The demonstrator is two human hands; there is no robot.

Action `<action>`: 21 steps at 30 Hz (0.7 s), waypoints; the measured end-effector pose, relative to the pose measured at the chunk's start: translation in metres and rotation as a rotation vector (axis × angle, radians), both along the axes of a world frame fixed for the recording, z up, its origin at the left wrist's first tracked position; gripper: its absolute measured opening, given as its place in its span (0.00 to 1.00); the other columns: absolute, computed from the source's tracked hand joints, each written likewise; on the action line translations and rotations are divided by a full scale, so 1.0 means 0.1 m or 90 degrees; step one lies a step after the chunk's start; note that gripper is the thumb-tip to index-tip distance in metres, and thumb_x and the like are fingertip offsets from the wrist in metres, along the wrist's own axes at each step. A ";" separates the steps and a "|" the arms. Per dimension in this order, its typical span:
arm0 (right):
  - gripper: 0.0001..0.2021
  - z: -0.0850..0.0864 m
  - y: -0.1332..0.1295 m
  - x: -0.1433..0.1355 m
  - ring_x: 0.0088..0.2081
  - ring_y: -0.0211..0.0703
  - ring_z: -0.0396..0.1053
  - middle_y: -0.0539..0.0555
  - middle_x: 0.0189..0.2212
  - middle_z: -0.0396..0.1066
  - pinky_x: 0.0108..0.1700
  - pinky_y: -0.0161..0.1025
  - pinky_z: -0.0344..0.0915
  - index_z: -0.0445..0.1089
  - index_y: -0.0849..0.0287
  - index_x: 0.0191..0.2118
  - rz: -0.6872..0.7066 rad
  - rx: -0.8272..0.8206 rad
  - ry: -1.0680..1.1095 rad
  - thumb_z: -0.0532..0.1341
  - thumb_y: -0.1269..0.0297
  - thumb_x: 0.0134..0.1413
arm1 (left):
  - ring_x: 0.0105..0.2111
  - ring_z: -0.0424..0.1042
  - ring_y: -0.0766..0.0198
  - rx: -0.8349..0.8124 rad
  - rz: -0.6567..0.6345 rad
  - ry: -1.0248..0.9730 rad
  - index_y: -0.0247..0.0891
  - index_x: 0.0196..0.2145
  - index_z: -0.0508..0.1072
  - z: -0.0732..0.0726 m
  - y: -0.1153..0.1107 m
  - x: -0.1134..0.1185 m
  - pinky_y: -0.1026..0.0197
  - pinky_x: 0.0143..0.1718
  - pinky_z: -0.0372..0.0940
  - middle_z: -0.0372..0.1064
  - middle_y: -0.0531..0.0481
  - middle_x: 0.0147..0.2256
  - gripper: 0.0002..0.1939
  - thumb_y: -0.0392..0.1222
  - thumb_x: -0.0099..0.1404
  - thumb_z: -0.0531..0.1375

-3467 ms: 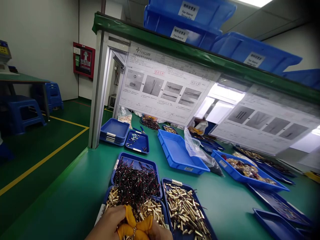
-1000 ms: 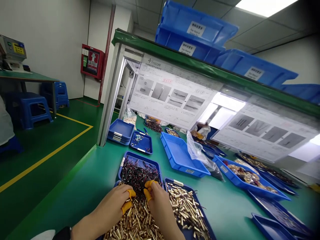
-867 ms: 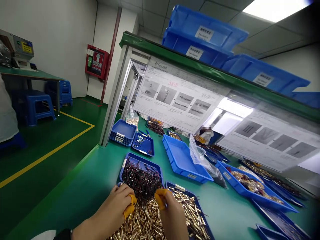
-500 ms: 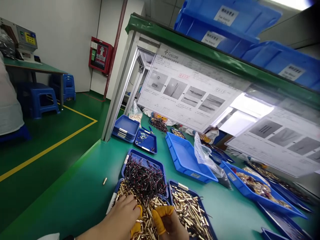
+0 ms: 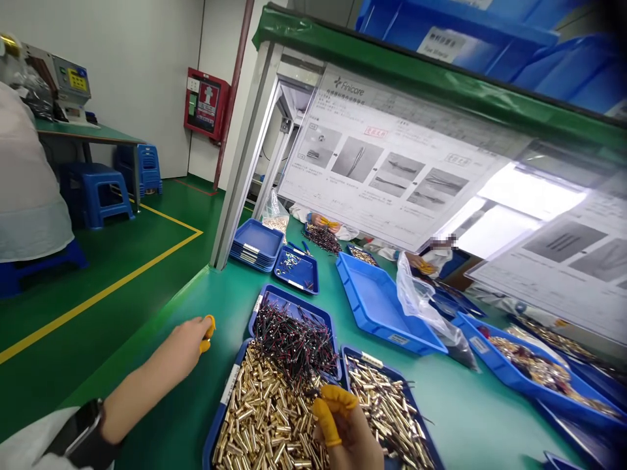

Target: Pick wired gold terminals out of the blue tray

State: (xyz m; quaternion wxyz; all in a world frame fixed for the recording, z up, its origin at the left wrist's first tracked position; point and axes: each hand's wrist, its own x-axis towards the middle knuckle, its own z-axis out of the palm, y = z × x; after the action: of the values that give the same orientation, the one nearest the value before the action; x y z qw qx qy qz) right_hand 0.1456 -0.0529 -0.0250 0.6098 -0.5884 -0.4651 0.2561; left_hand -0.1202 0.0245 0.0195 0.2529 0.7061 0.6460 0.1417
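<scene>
Two bare hands with yellow finger covers, over a green tabletop [image 5: 465,405]. Left hand [image 5: 185,341]: above open tabletop, left of the trays; thumb and forefinger curled, with a narrow gap between them; whether anything is gripped cannot be told. Black watch [image 5: 81,424] on that wrist. Right hand [image 5: 356,432]: over the near tray's right side, thumb and forefinger drawn together in a pinch; a dark bit shows at the tips, whether held or lying behind cannot be told.

On the surface:
- Near tray [image 5: 216,418], dark blue, heaped with brass-coloured tubes [image 5: 269,411].
- Wire tray [image 5: 294,297], just behind it, filled with dark and red wires [image 5: 294,343] spilling over the near edge.
- Right tray [image 5: 392,370], beside these, holding tubes with wires among them.
- Stack of blue trays [image 5: 257,243], by the metal post [image 5: 247,156]; beside it, a small tray [image 5: 302,277] of loose bits.
- Light-blue bin [image 5: 375,300], a clear bag [image 5: 414,294] draped at its right edge.
- Another bin [image 5: 494,361], farther right, of mixed shiny parts.

Above: green-edged shelf [image 5: 401,75] bearing blue boxes [image 5: 441,42]; two printed sheets hang beneath.

Room: red fire cabinet [image 5: 208,108] on the wall; second table [image 5: 105,135] with a machine [image 5: 71,85]; blue stool [image 5: 98,192]; yellow line [image 5: 98,298] on green floor. Co-workers' hands [image 5: 327,223] across the table.
</scene>
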 end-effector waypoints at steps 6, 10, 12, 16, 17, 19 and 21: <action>0.14 -0.02 -0.02 0.02 0.27 0.44 0.74 0.51 0.25 0.75 0.32 0.36 0.71 0.71 0.56 0.33 -0.031 0.042 0.003 0.65 0.53 0.41 | 0.37 0.67 0.57 -0.010 -0.004 -0.111 0.38 0.30 0.63 -0.04 -0.34 0.26 0.63 0.32 0.59 0.66 0.46 0.37 0.16 0.20 0.52 0.46; 0.11 0.11 -0.05 0.08 0.32 0.44 0.74 0.54 0.29 0.76 0.38 0.36 0.71 0.70 0.57 0.33 -0.085 0.071 -0.011 0.65 0.58 0.43 | 0.33 0.68 0.59 -0.017 -0.091 -0.284 0.38 0.30 0.67 0.10 -0.42 0.64 0.63 0.32 0.60 0.68 0.50 0.33 0.12 0.26 0.58 0.47; 0.10 0.15 -0.04 0.11 0.31 0.45 0.74 0.54 0.28 0.76 0.36 0.37 0.71 0.70 0.58 0.32 -0.051 0.042 -0.051 0.65 0.59 0.44 | 0.34 0.67 0.60 0.025 -0.206 -0.305 0.38 0.30 0.70 0.11 -0.45 0.87 0.64 0.34 0.59 0.67 0.50 0.35 0.13 0.27 0.58 0.48; 0.10 0.08 0.01 0.11 0.25 0.46 0.74 0.53 0.23 0.75 0.26 0.34 0.71 0.70 0.58 0.29 0.096 -0.028 -0.085 0.63 0.56 0.46 | 0.33 0.67 0.59 0.043 -0.300 -0.258 0.37 0.31 0.72 -0.02 -0.44 1.16 0.63 0.33 0.60 0.68 0.48 0.32 0.13 0.30 0.59 0.49; 0.12 0.05 0.02 0.08 0.25 0.46 0.74 0.53 0.22 0.75 0.25 0.34 0.71 0.70 0.58 0.29 0.100 -0.029 -0.083 0.62 0.53 0.46 | 0.35 0.67 0.58 0.039 -0.294 -0.264 0.37 0.33 0.72 -0.05 -0.43 1.18 0.62 0.35 0.61 0.69 0.47 0.34 0.13 0.29 0.59 0.49; 0.15 0.01 0.02 0.01 0.23 0.45 0.74 0.53 0.22 0.76 0.25 0.34 0.71 0.71 0.57 0.28 0.075 -0.024 -0.085 0.61 0.49 0.46 | 0.38 0.67 0.57 0.019 -0.258 -0.280 0.37 0.36 0.72 -0.10 -0.41 1.19 0.61 0.39 0.61 0.70 0.46 0.38 0.14 0.29 0.58 0.49; 0.16 0.00 -0.01 -0.07 0.22 0.43 0.74 0.52 0.21 0.76 0.25 0.33 0.71 0.72 0.57 0.28 0.048 -0.003 -0.094 0.61 0.47 0.44 | 0.38 0.68 0.57 -0.006 -0.211 -0.288 0.37 0.36 0.71 -0.11 -0.39 1.17 0.60 0.39 0.61 0.70 0.46 0.38 0.13 0.30 0.58 0.49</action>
State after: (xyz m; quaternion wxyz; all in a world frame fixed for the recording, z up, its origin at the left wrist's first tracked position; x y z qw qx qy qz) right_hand 0.1391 -0.0538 -0.0249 0.5624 -0.5892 -0.5301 0.2357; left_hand -0.0029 -0.0148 0.0085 0.4137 0.7512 0.4495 0.2498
